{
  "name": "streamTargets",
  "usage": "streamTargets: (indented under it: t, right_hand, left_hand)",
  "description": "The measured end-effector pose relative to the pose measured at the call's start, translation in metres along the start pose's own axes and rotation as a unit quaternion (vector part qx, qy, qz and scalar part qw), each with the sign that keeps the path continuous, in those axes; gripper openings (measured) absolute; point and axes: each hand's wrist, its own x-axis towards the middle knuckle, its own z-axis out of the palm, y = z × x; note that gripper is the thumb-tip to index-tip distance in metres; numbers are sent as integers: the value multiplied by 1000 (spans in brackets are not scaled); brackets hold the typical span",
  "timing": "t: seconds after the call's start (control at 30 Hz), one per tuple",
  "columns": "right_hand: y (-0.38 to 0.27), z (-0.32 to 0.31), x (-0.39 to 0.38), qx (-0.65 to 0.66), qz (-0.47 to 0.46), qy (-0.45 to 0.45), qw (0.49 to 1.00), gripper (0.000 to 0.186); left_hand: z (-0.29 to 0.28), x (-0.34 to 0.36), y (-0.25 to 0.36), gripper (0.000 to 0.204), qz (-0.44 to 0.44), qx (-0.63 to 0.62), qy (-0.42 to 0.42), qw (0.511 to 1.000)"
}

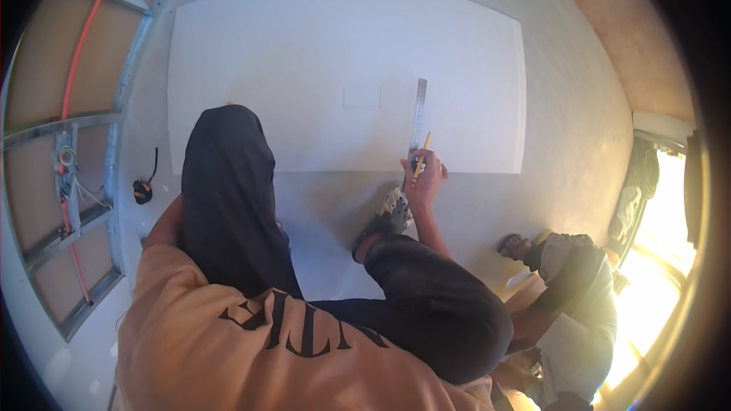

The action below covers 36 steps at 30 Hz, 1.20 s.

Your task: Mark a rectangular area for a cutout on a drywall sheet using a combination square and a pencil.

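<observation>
A large white board (304,46) lies flat, with a small pencilled rectangle near its middle. My right hand (425,171) is at the board's near edge, closed on a yellow pencil (424,148) and resting on the lower end of a steel ruler (419,103), which stands lengthwise across the right part of the board. My left hand is almost wholly behind my raised left knee; only what looks like a fingertip (229,103) shows above it, on the board. My right shoe (384,217) is just below the board's near edge.
A black tape measure (143,191) lies left of the board. At the far left is a metal-framed partition (114,160) with red conduit and cables. A co-worker (567,320) sits bent over at lower right, near a bright opening (655,243). Bare floor (571,99) surrounds the board.
</observation>
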Motion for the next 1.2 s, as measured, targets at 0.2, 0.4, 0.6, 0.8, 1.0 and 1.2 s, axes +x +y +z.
streamTargets:
  t: [0.2,0.4,0.6,0.8,1.0,1.2]
  right_hand:
    - [-24,-3,-27,18,-62,-38,997,39]
    - [-23,15,-75,55,-96,-85,990,38]
    - [-33,52,-89,69,-111,-188,973,44]
    - [-41,59,-90,66,-134,-200,968,71]
    - [-45,49,-84,47,-166,-231,957,90]
    - [-47,57,-65,53,-151,-227,961,88]
  left_hand:
    - [3,13,21,43,9,-110,-72,991]
    - [10,38,31,42,5,-217,-143,966]
    - [14,39,34,41,-30,-311,-180,933]
    - [21,35,43,40,-87,-430,-216,872]
    - [49,-8,73,40,-217,-612,-274,710]
    - [95,-64,140,39,-315,-711,-335,532]
